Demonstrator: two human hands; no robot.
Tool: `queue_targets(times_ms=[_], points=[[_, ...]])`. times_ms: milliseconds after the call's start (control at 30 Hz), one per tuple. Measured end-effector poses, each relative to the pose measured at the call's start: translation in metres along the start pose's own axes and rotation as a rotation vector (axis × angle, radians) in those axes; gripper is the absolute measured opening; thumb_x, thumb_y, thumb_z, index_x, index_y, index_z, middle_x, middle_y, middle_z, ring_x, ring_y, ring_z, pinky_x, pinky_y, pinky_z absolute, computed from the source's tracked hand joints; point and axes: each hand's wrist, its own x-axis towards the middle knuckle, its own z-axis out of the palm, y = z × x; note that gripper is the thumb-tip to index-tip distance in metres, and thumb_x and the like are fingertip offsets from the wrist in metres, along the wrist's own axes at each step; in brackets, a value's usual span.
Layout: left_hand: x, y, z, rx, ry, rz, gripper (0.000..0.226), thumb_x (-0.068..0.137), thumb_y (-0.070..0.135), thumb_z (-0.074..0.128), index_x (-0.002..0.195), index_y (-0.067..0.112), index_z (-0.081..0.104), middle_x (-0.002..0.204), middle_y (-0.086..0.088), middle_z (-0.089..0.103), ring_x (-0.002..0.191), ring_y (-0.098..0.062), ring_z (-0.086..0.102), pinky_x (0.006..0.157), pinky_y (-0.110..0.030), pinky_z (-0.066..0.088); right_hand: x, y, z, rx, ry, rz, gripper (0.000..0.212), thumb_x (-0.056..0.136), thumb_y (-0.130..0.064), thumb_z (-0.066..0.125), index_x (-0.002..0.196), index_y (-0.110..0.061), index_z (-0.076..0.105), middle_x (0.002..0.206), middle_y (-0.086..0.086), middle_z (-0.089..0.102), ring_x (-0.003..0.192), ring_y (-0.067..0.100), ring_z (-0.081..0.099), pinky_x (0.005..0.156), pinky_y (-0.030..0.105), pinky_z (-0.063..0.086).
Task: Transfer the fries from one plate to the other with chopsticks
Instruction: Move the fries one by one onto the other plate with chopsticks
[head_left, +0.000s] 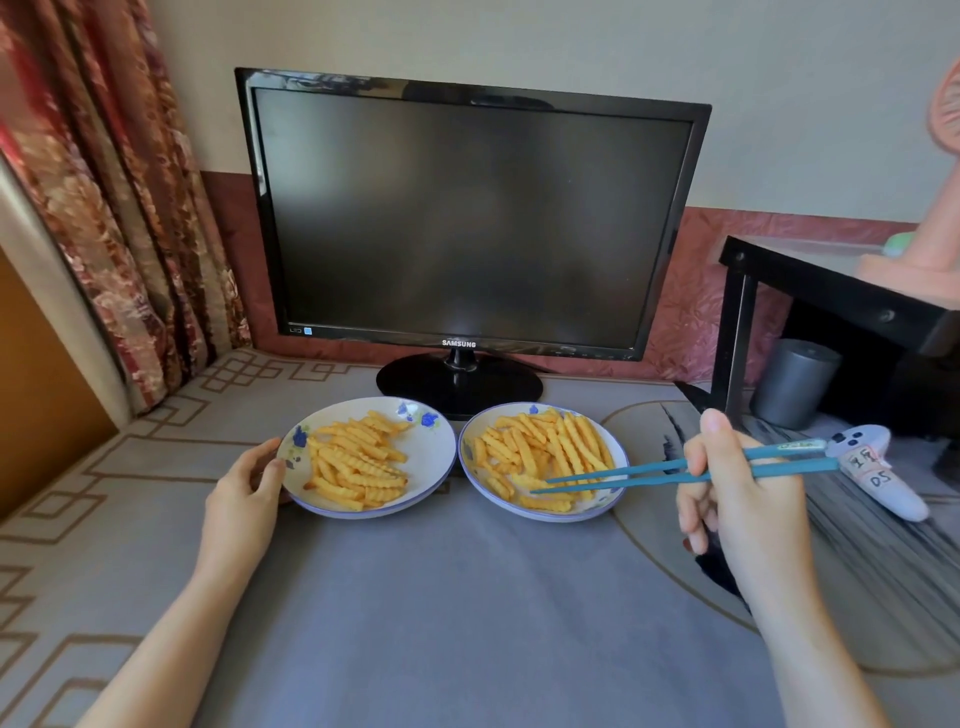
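Two white plates with blue flowers stand side by side on a grey cloth. The left plate (434, 457) holds a pile of crinkle-cut fries (356, 460). The right plate (470, 467) holds another pile of fries (540, 447). My left hand (244, 493) grips the left plate's left rim. My right hand (732, 488) holds a pair of blue chopsticks (623, 475). Their tips lie slightly apart over the front fries of the right plate, and nothing is pinched between them.
A black monitor (467, 218) on its stand (460, 387) rises right behind the plates. A white controller (878, 470) lies to the right of my right hand. Further right are a black table (831, 291), a grey bin (795, 382) and a pink fan (924, 249). A curtain (119, 208) hangs at the left.
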Motion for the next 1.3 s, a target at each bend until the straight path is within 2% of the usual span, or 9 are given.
queue_targets(times_ms=[233,433,633,733,867,1000,1167,1300], points=[[0.000,0.000,0.000,0.003,0.002,0.001,0.033,0.098,0.016,0.046,0.128,0.014,0.058,0.116,-0.009,0.067,0.099,-0.028,0.064,0.083,-0.032,0.042,0.000,0.003,-0.008,0.028,0.006,0.042,0.043,0.100,-0.033,0.041,0.066,-0.007,0.045,0.036,0.012,0.044,0.026,0.018,0.031,0.032,0.015,0.023],[0.000,0.000,0.001,0.012,0.003,0.005,0.033,0.098,0.015,0.045,0.128,0.013,0.059,0.116,-0.007,0.066,0.100,-0.027,0.064,0.082,-0.030,0.040,-0.003,0.001,-0.013,0.089,0.079,0.039,0.043,0.100,-0.034,0.040,0.066,-0.008,0.043,0.037,0.009,0.043,0.027,0.018,0.031,0.034,0.021,0.022],[0.003,-0.005,0.000,0.014,0.004,0.006,0.032,0.097,0.017,0.047,0.127,0.014,0.060,0.119,-0.006,0.066,0.107,-0.027,0.062,0.086,-0.031,0.041,-0.004,-0.004,0.012,0.197,0.118,0.043,0.042,0.100,-0.032,0.041,0.063,-0.012,0.043,0.039,0.009,0.040,0.027,0.017,0.032,0.033,0.015,0.021],[0.004,-0.005,0.001,0.006,0.002,0.005,0.032,0.097,0.017,0.047,0.126,0.014,0.060,0.118,-0.005,0.066,0.106,-0.027,0.062,0.086,-0.032,0.041,-0.003,-0.005,0.039,0.271,0.056,0.035,0.041,0.100,-0.028,0.041,0.063,-0.010,0.043,0.036,0.003,0.041,0.027,0.017,0.034,0.032,0.016,0.022],[0.003,-0.004,0.001,-0.016,-0.001,-0.007,0.032,0.097,0.017,0.047,0.127,0.014,0.059,0.114,-0.004,0.066,0.102,-0.027,0.064,0.085,-0.031,0.043,-0.007,0.001,0.079,0.275,-0.097,0.064,0.041,0.099,-0.030,0.043,0.064,-0.009,0.045,0.038,0.012,0.041,0.028,0.019,0.034,0.034,0.018,0.026],[0.004,-0.005,0.001,-0.010,-0.001,-0.007,0.032,0.097,0.019,0.048,0.127,0.015,0.059,0.116,-0.005,0.067,0.103,-0.027,0.064,0.089,-0.034,0.045,-0.014,0.001,0.110,0.281,-0.217,0.072,0.043,0.099,-0.029,0.044,0.062,-0.010,0.047,0.037,0.008,0.043,0.028,0.017,0.037,0.032,0.018,0.027],[0.004,-0.005,0.002,-0.007,0.004,-0.009,0.032,0.097,0.017,0.047,0.127,0.014,0.059,0.114,-0.007,0.067,0.098,-0.027,0.065,0.085,-0.032,0.043,-0.023,0.000,0.136,0.338,-0.327,0.045,0.041,0.100,-0.029,0.043,0.064,-0.009,0.047,0.046,0.016,0.042,0.030,0.013,0.041,0.031,0.021,0.028],[0.003,-0.003,0.002,-0.012,0.005,-0.011,0.031,0.097,0.014,0.047,0.126,0.013,0.059,0.112,-0.004,0.065,0.097,-0.027,0.064,0.084,-0.029,0.041,-0.029,0.004,0.155,0.327,-0.380,0.021,0.039,0.101,-0.029,0.041,0.066,-0.012,0.047,0.047,0.010,0.041,0.035,0.017,0.044,0.033,0.024,0.029]])
